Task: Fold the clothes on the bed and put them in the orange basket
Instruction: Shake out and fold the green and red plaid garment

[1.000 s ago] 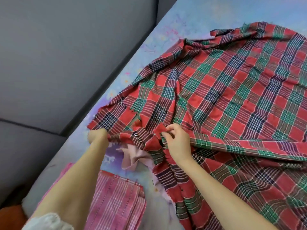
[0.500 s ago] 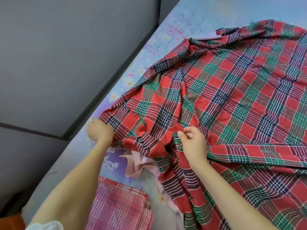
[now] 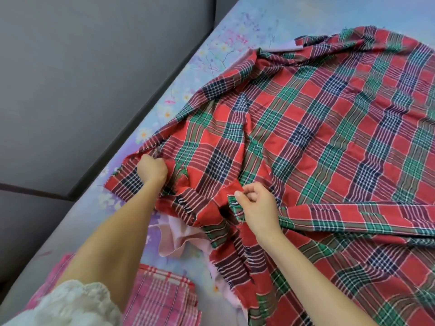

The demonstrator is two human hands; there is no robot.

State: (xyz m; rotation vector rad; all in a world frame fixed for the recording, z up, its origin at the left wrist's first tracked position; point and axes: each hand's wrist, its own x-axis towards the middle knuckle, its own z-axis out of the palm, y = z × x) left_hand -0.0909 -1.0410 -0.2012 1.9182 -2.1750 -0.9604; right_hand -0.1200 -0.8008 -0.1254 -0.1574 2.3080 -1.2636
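A large red, green and navy plaid cloth (image 3: pixel 317 128) lies spread and rumpled over the bed, covering most of the view. My left hand (image 3: pixel 151 170) grips its frayed near-left corner, fingers curled into the fabric. My right hand (image 3: pixel 255 205) pinches a bunched fold of the same cloth a little to the right and nearer to me. A pale pink garment (image 3: pixel 175 238) pokes out from under the plaid cloth's near edge. The orange basket is out of sight.
A folded pink checked cloth (image 3: pixel 164 300) lies at the near edge of the bed. The floral blue-purple bedsheet (image 3: pixel 226 50) shows along the left. A grey padded wall (image 3: pixel 82 78) runs along the bed's left side.
Both hands moved away from me and upward along the plaid cloth. The left hand went from the corner's edge onto the fabric, drawing the corner out flatter to the left.
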